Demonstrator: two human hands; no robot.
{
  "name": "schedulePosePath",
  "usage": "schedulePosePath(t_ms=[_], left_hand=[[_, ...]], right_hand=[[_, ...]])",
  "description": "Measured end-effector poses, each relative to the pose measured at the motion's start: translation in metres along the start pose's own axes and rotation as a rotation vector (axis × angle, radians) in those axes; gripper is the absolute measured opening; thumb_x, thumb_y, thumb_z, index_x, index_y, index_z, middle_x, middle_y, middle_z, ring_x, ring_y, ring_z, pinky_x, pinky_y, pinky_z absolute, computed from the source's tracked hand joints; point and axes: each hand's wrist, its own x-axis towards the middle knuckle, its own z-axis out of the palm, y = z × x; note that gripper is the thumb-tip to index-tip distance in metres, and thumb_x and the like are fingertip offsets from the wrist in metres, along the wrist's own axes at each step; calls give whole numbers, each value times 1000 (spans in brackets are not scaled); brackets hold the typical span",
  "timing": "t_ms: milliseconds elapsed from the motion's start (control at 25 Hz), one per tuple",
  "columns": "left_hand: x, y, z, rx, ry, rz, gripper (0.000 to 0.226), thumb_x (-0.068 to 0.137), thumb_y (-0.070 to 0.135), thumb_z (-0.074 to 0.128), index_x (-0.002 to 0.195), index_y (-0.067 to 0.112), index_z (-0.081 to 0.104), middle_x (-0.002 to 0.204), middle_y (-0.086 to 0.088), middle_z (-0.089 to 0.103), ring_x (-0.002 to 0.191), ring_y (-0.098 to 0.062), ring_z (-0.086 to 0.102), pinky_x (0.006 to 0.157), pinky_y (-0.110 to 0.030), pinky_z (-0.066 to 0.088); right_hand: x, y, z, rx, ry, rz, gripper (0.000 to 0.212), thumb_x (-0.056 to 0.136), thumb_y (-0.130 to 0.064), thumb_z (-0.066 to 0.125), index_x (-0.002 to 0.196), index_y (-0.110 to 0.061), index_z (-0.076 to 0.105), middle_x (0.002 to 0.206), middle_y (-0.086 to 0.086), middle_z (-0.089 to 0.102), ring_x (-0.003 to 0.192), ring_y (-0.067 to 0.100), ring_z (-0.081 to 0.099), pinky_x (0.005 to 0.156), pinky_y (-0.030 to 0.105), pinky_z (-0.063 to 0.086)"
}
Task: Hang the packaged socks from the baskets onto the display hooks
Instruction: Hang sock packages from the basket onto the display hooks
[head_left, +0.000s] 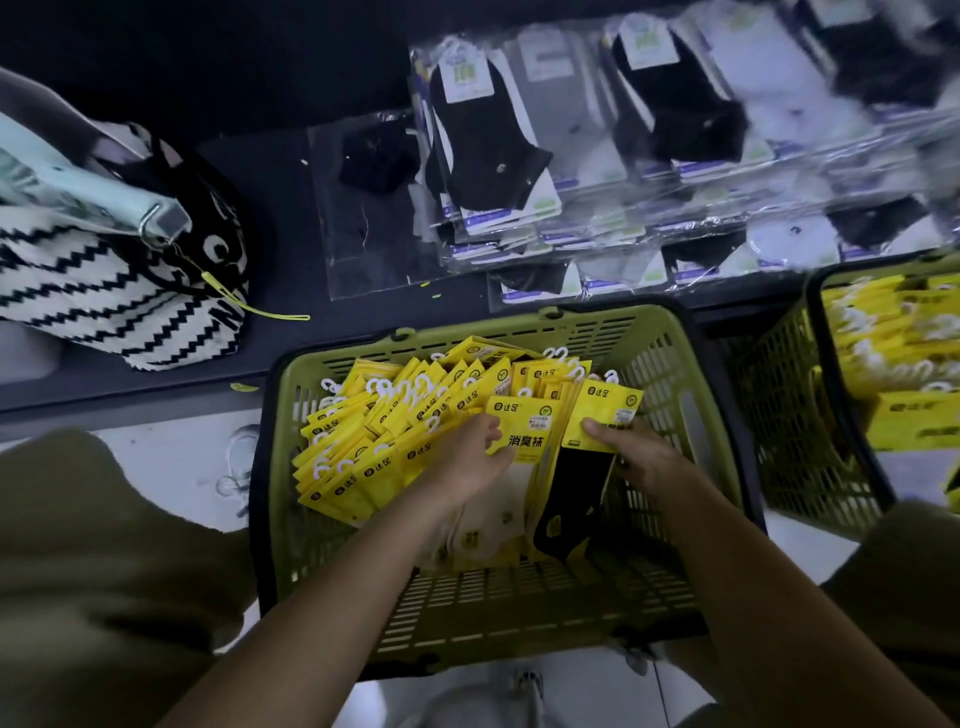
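As the person is reaching into the green basket (519, 597), the left hand (475, 457) is gripping a beige-sock pack (524, 431) and the right hand (636, 460) is pinching a black-sock pack (605, 415), so picking is happening and lifting them to hooks is likely coming next.

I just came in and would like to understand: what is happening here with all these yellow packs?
A person works over a green basket full of yellow sock packs. The left hand holds a pack of pale socks, and the right hand pinches a pack of black socks beside it, both low in the basket. A second basket with more packs stands to the right. Clear-wrapped socks lie on the dark shelf behind. No display hook shows in this view.
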Motion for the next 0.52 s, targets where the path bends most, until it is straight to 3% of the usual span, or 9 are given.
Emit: schedulePosePath(t_ms=[80,200,280,440,520], left_hand=[[1,1,-5,-7,-4,-26,46,92,24,56,133,7,44,131,-9,54,119,-21,52,96,-32,43],[-5,5,-10,34,-3,-37,43,93,23,53,132,5,46,128,-10,56,116,-23,54,96,-33,45],[-14,7,-11,90,-20,-21,46,94,23,52,136,7,42,133,-9,53,120,-24,52,100,-36,43],[-24,13,-16,130,-83,-12,55,94,24,53,143,9,34,143,-9,44,129,-25,44,103,-34,39],[-26,12,-20,109,-104,-16,59,93,25,54,144,8,30,147,-11,39,132,-25,40,105,-33,36]], right_hand=[[-6,-2,-5,4,-44,-6,29,69,-25,79,95,-22,65,110,0,70,96,15,63,76,33,46],[-17,-4,-5,-48,19,-47,26,67,-23,82,87,-21,66,98,-4,70,94,17,62,85,33,45],[-28,1,-1,-19,91,-86,25,67,-19,83,84,-19,65,100,1,69,87,17,63,79,31,47],[-57,4,0,-40,135,-138,31,68,-17,83,92,-17,64,110,8,67,102,25,61,96,43,46],[-73,-5,-3,21,142,-244,36,71,-13,79,104,-10,64,114,12,66,104,27,62,95,43,47]])
